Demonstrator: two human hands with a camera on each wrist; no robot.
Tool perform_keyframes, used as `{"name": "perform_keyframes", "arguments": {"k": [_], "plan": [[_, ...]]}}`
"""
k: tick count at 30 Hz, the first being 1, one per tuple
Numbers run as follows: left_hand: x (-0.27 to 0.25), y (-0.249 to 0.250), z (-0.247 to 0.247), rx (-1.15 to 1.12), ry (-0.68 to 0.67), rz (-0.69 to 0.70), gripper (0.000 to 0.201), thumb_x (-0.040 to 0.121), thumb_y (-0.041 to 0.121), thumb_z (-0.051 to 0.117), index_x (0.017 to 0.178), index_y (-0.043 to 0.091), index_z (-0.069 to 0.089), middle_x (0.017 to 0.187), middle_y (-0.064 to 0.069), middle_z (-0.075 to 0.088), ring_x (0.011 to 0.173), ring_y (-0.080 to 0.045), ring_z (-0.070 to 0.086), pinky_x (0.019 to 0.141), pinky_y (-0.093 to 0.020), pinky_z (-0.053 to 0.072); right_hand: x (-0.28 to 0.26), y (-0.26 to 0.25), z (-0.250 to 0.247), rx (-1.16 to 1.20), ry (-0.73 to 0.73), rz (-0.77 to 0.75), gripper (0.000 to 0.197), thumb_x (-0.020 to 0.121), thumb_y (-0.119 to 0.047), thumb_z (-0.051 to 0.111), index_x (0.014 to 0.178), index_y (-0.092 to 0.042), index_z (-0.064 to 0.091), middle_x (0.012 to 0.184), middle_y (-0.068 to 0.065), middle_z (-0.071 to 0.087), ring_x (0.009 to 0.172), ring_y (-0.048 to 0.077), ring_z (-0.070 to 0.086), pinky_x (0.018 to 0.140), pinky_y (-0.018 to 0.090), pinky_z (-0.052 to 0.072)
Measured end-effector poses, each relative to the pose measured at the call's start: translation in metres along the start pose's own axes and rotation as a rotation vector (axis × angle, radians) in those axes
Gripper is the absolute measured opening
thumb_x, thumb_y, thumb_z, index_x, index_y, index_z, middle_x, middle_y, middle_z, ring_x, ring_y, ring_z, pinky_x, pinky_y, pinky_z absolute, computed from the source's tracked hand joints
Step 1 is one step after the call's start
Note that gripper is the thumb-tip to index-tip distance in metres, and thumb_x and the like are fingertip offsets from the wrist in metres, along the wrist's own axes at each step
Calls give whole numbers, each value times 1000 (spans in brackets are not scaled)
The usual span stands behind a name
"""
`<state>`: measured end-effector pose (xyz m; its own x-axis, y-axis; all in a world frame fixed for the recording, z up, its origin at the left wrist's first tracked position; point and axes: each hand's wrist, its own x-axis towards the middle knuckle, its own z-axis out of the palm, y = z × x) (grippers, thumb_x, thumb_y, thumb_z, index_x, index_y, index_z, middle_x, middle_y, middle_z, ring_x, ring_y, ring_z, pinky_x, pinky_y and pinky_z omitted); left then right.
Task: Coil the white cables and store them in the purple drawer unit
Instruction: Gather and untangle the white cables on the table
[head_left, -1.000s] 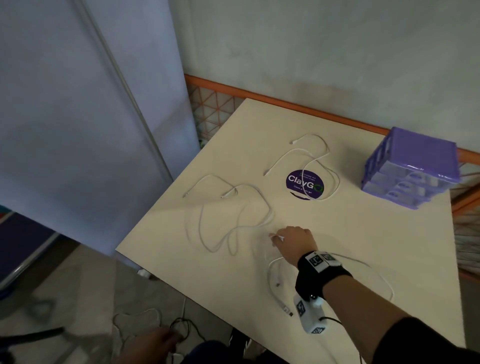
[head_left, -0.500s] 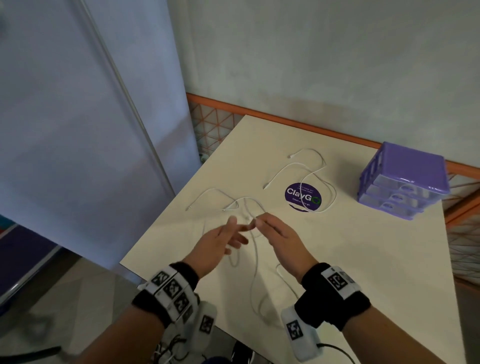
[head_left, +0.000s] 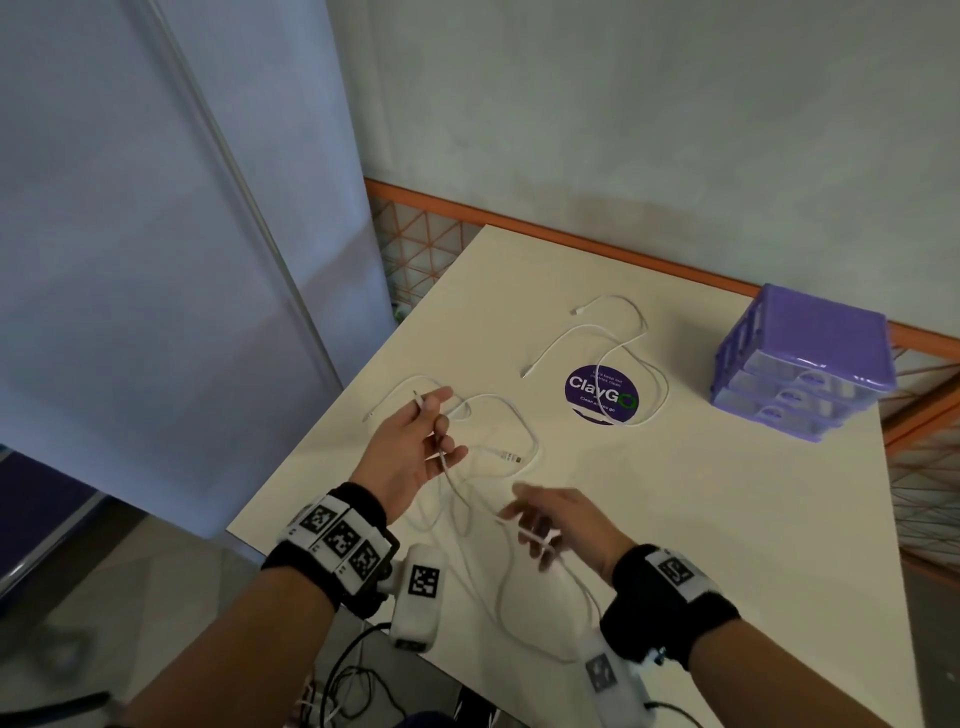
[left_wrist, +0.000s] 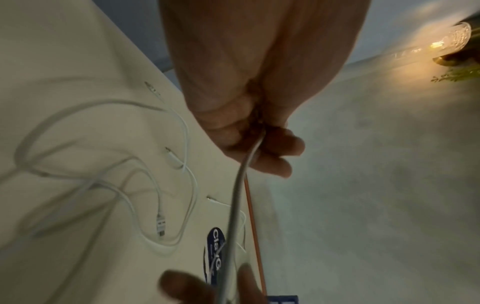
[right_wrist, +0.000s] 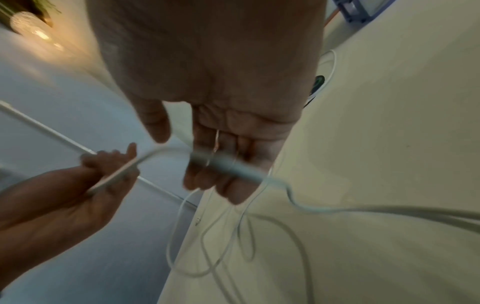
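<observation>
My left hand (head_left: 423, 441) is raised over the table's left part and grips one white cable (left_wrist: 233, 216) near its end, whose plug sticks up above the fingers. From there the cable runs down to my right hand (head_left: 548, 525), which is blurred. The cable lies across its nearly straight fingers (right_wrist: 207, 176), with the thumb apart. Its slack loops on the table by the near edge. A second white cable (head_left: 511, 415) lies loose behind my hands. A third cable (head_left: 631, 340) curls across the round sticker. The purple drawer unit (head_left: 800, 364) stands at the far right with its drawers closed.
The cream table (head_left: 727, 519) carries a round purple ClayGo sticker (head_left: 601, 395). An orange mesh railing (head_left: 415, 244) runs behind and to the right of it. A pale partition (head_left: 156, 260) stands on the left. Dark cords lie on the floor below the near edge.
My left hand rose from below the table and took the cable's end. The hands then moved apart, the left up and leftward, the right back toward the near edge.
</observation>
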<state>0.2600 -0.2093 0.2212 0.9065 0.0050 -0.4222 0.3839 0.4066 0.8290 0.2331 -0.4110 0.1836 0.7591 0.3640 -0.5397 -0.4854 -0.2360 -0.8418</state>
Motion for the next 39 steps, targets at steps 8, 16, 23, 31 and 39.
{"name": "perform_keyframes", "arguments": {"k": [8,16,23,31,39], "plan": [[15,-4,-17,266,114,53,29,101,35,36,114,15,54,57,8,36,44,-4,27,39,-16,22,108,12,-30,-422,423,209,36,93,-36,51,101,-2,56,106,19,69,79,30,60,81,42,53],[25,-6,-22,251,141,14,26,101,34,37,106,17,56,53,9,29,41,-5,21,37,-17,18,131,26,-30,-469,458,356,33,86,-29,60,98,1,65,90,18,67,81,33,63,74,37,51],[33,-2,-8,150,94,-57,26,100,34,38,95,14,54,52,7,33,41,-6,23,36,-17,19,106,-8,-38,640,451,64,30,89,8,33,108,-3,54,67,8,50,51,18,46,53,29,43],[40,5,37,215,23,-69,38,102,35,33,107,10,62,67,0,59,53,-8,48,49,-18,41,44,-55,-37,517,229,-192,23,97,-22,49,103,-5,64,51,-5,36,45,9,29,52,25,26],[49,19,75,-101,-85,-70,27,101,29,39,111,10,55,90,-6,74,77,-18,70,74,-34,57,7,-29,-29,366,250,-206,19,96,-19,50,98,-5,63,53,-3,38,46,10,29,48,22,22]]}}
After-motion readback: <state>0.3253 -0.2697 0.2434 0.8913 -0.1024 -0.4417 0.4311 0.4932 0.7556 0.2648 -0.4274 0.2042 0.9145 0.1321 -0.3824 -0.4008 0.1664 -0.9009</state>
